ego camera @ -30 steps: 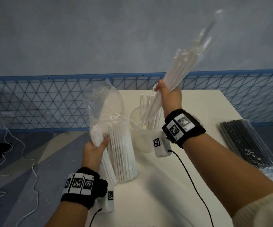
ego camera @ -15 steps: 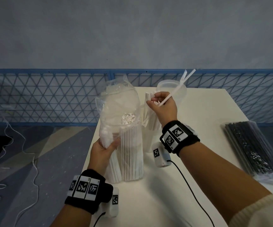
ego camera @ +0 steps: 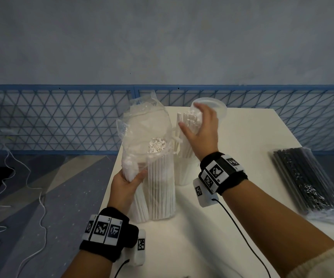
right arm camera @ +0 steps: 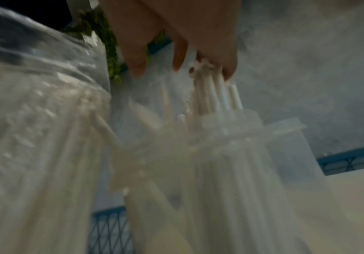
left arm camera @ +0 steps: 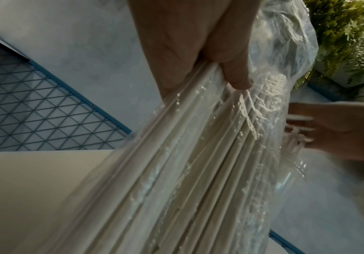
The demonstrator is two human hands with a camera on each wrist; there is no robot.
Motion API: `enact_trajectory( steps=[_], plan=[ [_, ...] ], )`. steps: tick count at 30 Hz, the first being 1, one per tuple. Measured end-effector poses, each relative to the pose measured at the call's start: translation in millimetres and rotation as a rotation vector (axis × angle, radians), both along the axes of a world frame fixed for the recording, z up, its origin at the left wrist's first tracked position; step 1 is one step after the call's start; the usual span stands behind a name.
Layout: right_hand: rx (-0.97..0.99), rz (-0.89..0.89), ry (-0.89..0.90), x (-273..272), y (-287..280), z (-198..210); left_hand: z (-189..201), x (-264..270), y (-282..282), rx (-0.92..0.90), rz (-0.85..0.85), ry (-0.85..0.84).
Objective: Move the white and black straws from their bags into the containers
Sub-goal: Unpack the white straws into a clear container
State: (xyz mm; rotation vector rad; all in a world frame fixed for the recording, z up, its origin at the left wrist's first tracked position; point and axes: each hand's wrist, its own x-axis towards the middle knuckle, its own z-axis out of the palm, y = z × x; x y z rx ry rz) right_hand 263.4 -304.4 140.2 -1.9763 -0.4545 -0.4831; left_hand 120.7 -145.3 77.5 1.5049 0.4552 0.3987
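A clear bag of white straws (ego camera: 159, 183) stands upright at the table's left edge, its mouth open at the top. My left hand (ego camera: 132, 180) grips its left side, thumb (left arm camera: 237, 73) pressing the plastic (left arm camera: 187, 171). Just right of it a clear container (ego camera: 183, 173) holds white straws (ego camera: 189, 119). My right hand (ego camera: 194, 121) hovers over their tops with fingers (right arm camera: 176, 51) spread, touching the straw ends (right arm camera: 215, 98). An empty second container (ego camera: 221, 109) stands behind. A bag of black straws (ego camera: 306, 177) lies flat at the right.
The white table (ego camera: 242, 149) ends close on the left, with grey floor and loose white cable (ego camera: 39, 199) beyond. A blue mesh fence (ego camera: 61, 121) runs behind the table. A black wrist cable (ego camera: 240, 227) trails across the tabletop.
My right hand brought a bundle of white straws down from high up into the container, let them go and now spreads open over their tops. The left hand kept its grip on the bag.
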Motion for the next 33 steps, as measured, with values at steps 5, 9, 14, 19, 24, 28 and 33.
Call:
enact_trajectory(
  steps=[5, 9, 14, 19, 24, 28, 33],
  plan=[
    [0.032, 0.105, -0.043, -53, 4, 28, -2, -5, 2, 0.017, -0.005, -0.034],
    [-0.396, 0.198, 0.396, -65, 5, 19, -2, -8, -1, 0.014, -0.052, -0.063],
    [-0.287, 0.305, 0.440, -62, 2, 13, -3, -6, -2, -0.003, -0.221, -0.043],
    [-0.206, 0.312, 0.417, -72, 4, 5, -2, -1, -3, 0.038, -0.184, -0.060],
    [-0.265, 0.264, -0.285, -91, 7, 14, -4, -1, -4, 0.025, -0.148, -0.025],
    [-0.500, 0.285, 0.020, -86, 7, 10, -6, -1, -3, -0.001, -0.162, -0.034],
    [-0.605, 0.309, 0.179, -78, 9, 12, -9, -2, -1, -0.010, -0.179, -0.024]
  ],
)
